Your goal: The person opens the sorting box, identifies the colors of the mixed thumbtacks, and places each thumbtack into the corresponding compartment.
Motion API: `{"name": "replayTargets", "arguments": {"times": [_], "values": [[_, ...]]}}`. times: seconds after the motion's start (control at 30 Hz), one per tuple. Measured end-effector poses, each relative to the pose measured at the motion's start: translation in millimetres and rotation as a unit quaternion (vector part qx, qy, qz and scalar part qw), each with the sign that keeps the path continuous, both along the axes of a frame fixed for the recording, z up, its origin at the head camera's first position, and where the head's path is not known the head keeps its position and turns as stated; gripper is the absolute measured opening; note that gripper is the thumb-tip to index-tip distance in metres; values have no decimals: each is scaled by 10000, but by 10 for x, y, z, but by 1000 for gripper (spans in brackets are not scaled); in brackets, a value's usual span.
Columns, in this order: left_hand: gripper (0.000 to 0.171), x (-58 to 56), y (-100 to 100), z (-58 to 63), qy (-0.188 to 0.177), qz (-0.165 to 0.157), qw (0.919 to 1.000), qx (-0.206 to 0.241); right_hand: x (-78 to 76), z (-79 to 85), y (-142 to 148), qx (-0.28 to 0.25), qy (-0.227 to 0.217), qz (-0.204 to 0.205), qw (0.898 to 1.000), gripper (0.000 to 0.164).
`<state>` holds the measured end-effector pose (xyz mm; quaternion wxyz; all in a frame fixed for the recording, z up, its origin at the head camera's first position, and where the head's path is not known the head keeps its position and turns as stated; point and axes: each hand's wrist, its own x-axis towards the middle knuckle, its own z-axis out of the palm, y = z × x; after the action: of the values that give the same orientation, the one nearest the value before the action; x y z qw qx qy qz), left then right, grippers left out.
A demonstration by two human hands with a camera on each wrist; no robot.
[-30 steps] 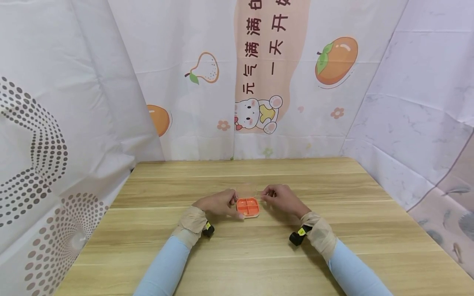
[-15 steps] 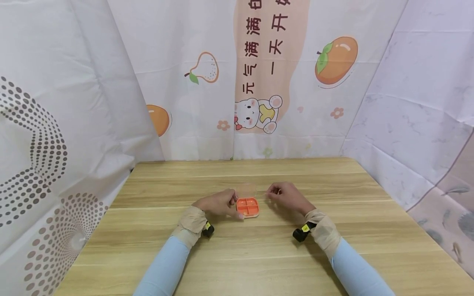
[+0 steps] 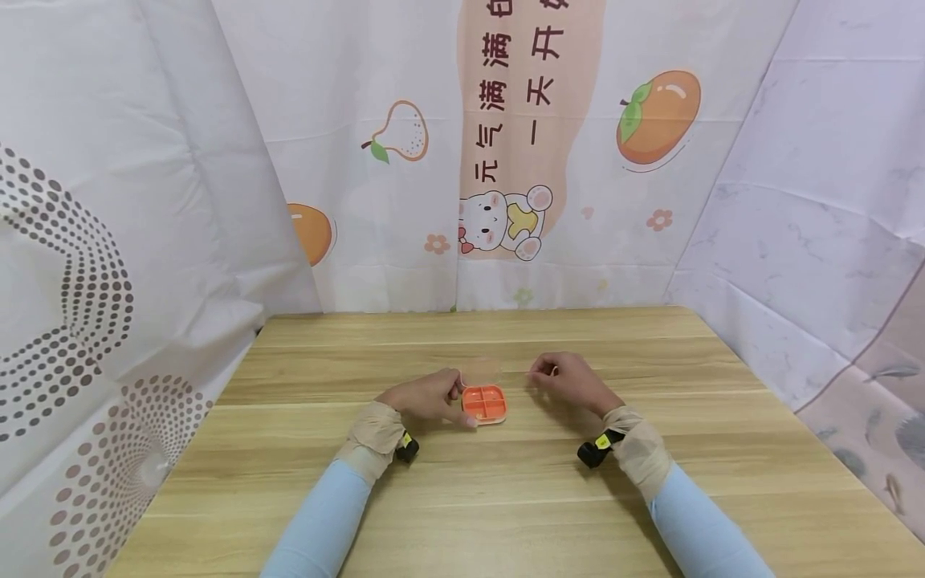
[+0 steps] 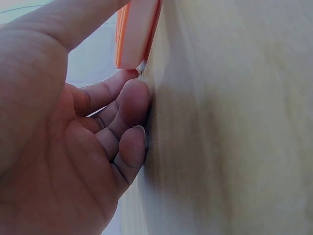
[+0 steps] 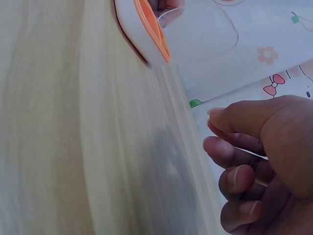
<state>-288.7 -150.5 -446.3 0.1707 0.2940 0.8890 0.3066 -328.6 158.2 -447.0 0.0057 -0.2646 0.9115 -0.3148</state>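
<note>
A small orange pill box (image 3: 494, 409) with four-way dividers and a pale base sits on the table, its clear lid (image 3: 480, 371) raised at the back. My left hand (image 3: 428, 396) holds the box from the left, thumb at the front edge and fingers near the back corner. In the left wrist view, the pill box (image 4: 139, 34) stands between thumb and fingertips. My right hand (image 3: 572, 382) is a short way to the right of the box, fingers loosely curled. The right wrist view shows nothing in the right hand (image 5: 279, 147), and the transparent lid (image 5: 205, 36) upright behind the box.
The wood-grain table (image 3: 462, 514) reaches back to a printed white curtain (image 3: 361, 225). More curtains hang along the left and right sides. A small black camera (image 3: 594, 453) is strapped at the right wrist, another camera (image 3: 407, 448) at the left.
My right hand has drawn away from the box, to the right and slightly back. The left hand and the pill box stay in place, the lid still raised.
</note>
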Motion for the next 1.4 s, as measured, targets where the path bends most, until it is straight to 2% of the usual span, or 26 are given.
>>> {"name": "replayTargets", "arguments": {"times": [0.17,0.73,1.03,1.4], "values": [[61,-14,4,-1,-50,8,10000,65,8,25,32,-11,117,22,9999,12],[63,-2,0,8,-161,87,9998,113,-45,41,164,-119,-34,-209,9997,13],[59,17,4,11,-72,20,9999,130,-57,45,246,-74,-38,-342,9994,14],[61,1,10,-6,-137,25,9998,134,-91,41,358,-125,-188,-282,9993,16]]}}
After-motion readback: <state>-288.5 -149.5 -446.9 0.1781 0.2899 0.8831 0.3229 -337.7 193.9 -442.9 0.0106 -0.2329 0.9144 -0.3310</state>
